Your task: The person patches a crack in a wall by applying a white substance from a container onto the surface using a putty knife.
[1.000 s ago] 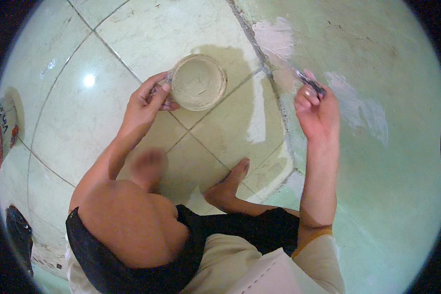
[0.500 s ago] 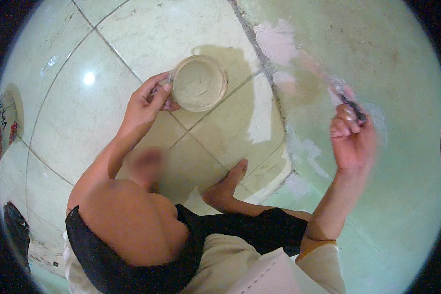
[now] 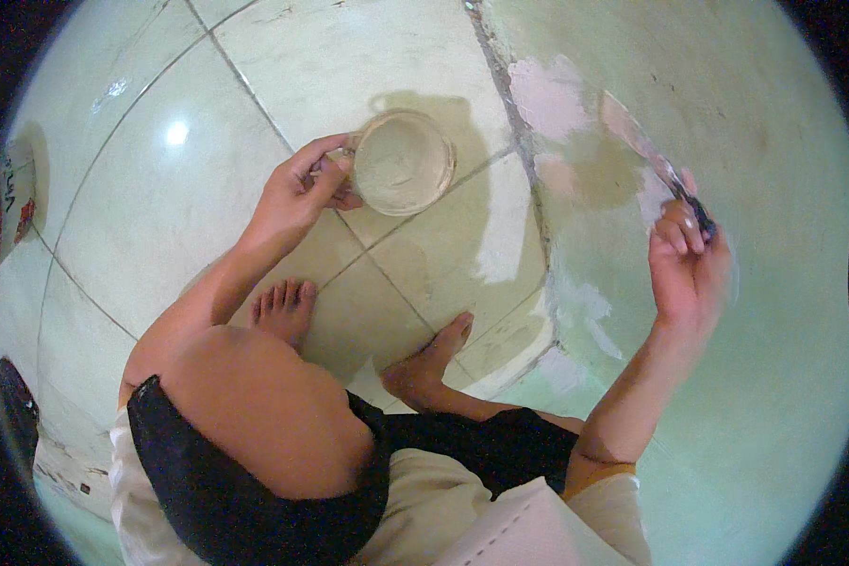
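My left hand is closed on the handle of a round, clear-looking mug, held over the floor. Inside it is a pale, creamy paste. On the other side, my right hand grips the dark handle of a putty knife. Its long blade points up and to the left, along the green wall; whether it touches the surface I cannot tell. Around the blade, whitish patches of filler mark the wall. A smaller white patch lies lower down.
Pale floor tiles meet the wall along a dark, rough joint. My bare left foot and right foot stand below the mug. A marked bucket-like container is at the left edge, with a dark object below it.
The mug has shifted slightly to the right. My right hand and the putty knife have moved a little; the blade shows more clearly. The whole view has shifted slightly.
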Tool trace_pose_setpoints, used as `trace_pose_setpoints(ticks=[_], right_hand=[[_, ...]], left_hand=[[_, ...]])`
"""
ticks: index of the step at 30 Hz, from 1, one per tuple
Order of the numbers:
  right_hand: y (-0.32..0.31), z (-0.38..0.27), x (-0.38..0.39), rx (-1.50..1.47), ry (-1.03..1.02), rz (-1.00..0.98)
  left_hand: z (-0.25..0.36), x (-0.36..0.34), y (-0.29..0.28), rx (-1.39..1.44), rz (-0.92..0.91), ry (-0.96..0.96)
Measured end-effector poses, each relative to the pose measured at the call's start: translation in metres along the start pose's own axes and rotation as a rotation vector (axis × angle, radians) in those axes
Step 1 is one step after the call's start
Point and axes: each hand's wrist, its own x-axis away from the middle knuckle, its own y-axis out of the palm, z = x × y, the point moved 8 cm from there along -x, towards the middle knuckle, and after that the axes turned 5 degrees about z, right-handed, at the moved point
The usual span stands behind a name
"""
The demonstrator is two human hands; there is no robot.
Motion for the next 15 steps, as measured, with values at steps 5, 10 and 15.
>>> trace_pose_setpoints(ticks=[5, 10, 15], right_hand=[[0.006, 0.041, -0.016, 0.088, 0.033, -0.014], [-0.001, 0.075, -0.083, 0.161, -0.025, 0.167], [0.0, 0.042, -0.077, 0.054, 0.028, 0.019]], left_hand=[[-0.001, 0.0, -0.001, 0.012, -0.007, -0.018], [0.001, -0.004, 0.004, 0.0, -0.017, -0.008], [0.0, 0.0, -0.003, -0.025, -0.008, -0.013]])
